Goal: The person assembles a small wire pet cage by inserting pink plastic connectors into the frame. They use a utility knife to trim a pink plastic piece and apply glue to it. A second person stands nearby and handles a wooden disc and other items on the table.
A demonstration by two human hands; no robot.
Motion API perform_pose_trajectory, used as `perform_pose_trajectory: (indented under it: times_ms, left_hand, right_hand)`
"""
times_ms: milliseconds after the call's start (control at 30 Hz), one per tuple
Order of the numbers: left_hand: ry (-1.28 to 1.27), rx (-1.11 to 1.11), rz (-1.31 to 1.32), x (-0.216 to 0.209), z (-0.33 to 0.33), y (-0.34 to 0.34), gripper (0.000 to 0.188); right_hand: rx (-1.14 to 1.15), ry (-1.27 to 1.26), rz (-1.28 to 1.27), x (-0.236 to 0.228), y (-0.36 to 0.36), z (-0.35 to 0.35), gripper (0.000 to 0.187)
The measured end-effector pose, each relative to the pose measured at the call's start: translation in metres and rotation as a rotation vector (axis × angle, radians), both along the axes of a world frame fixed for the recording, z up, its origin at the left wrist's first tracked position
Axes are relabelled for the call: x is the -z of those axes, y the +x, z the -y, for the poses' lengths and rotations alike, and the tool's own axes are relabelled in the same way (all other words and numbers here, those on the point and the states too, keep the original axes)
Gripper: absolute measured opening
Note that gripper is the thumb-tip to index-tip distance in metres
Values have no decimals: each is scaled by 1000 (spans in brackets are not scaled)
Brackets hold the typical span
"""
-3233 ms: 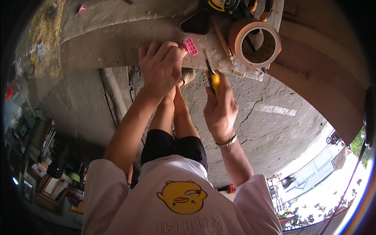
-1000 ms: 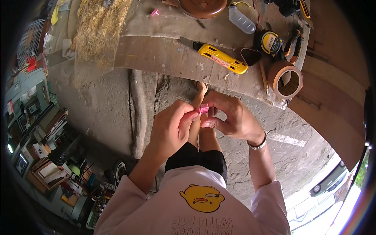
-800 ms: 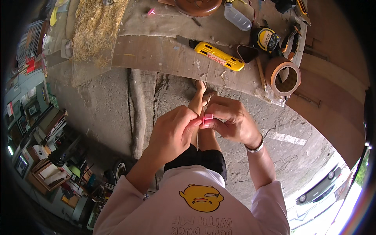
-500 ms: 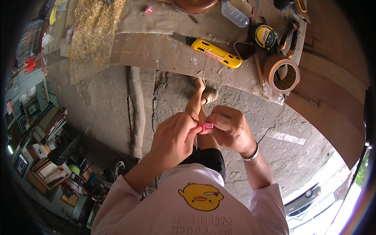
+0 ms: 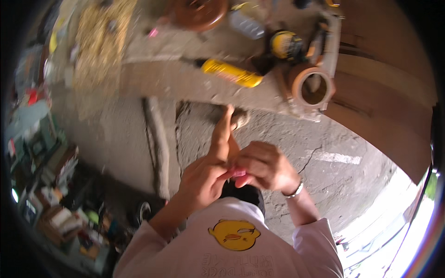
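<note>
Between my two hands, in front of my shirt, is a small pink plastic piece, partly covered by my fingers. My left hand pinches it from the left. On its other side my right hand, with a bracelet at the wrist, has its thumb and fingers closed on it. Its exact kind cannot be made out, as the picture is smeared by motion. Beyond my hands, a yellow utility knife lies near the table's near edge, its blade end to the left.
On the table are a tape roll, a tape measure, pliers, a clear plastic bottle, a brown round lid and another pink piece. Dry straw-like fibre lies at the left. Cluttered shelves stand far left.
My view has shifted, so the table's things sit further left. Both hands have come lower and closer to my body, still pinching the pink piece, which has turned a little.
</note>
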State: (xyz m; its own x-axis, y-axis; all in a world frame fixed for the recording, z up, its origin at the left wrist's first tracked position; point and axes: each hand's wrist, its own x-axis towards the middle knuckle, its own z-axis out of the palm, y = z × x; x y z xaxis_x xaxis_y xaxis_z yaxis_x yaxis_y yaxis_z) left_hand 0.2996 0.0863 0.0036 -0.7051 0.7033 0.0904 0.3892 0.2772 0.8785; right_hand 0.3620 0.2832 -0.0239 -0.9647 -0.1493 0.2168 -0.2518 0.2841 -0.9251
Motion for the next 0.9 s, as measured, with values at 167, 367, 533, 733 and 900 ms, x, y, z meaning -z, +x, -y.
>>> perform_pose_trajectory:
  times_ms: [167, 367, 533, 733, 900]
  left_hand:
    - [-172, 64, 271, -2, -11, 5, 13]
    - [-191, 241, 375, -29, -52, -13, 17]
    - [-152, 304, 275, -46, -94, -29, 15]
    - [-154, 241, 254, -45, -145, -47, 19]
    - [-126, 198, 215, -37, -220, -33, 21]
  right_hand:
    - [144, 29, 156, -4, 15, -9, 16]
    - [298, 28, 287, -42, 28, -28, 17]
    - [412, 118, 293, -72, 39, -71, 15]
    - [918, 170, 500, -64, 95, -160, 3]
    - [1044, 292, 613, -7, 156, -252, 10]
